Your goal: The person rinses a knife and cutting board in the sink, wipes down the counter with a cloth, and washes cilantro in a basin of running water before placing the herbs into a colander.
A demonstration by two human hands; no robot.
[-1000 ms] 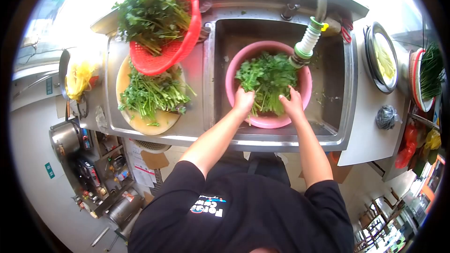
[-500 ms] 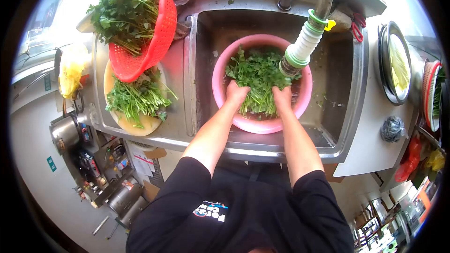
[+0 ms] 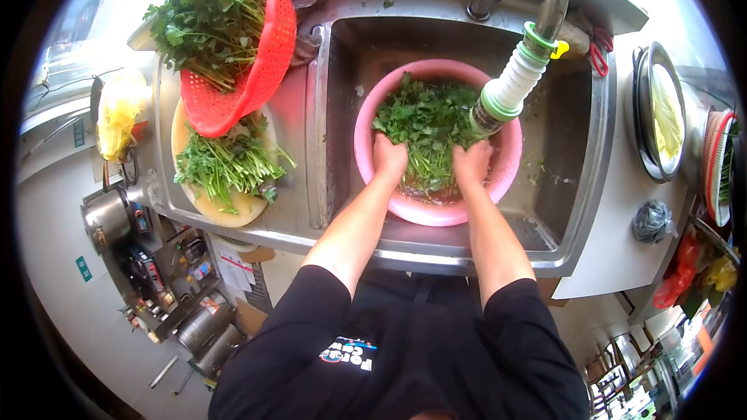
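Leafy greens [image 3: 426, 128] lie in water inside a pink basin [image 3: 372, 179], which stands in the metal sink. My left hand [image 3: 390, 159] grips the greens at the basin's left side, its fingers partly hidden among the leaves. On the right side of the bunch, my right hand [image 3: 471, 163] is closed round the greens, just below the faucet's nozzle. The white and green faucet hose [image 3: 513, 82] hangs over the basin's right part.
A red basket [image 3: 272, 50] of greens leans at the upper left over a round cutting board [image 3: 187, 190] with more cut greens. Metal bowls [image 3: 650, 148] and a dark plastic bag [image 3: 652, 222] sit right of the sink [image 3: 552, 202].
Since the first frame the view has shifted closer to the sink. Both hands have pushed the greens lower into the basin, and the leaves lie flatter in the water.
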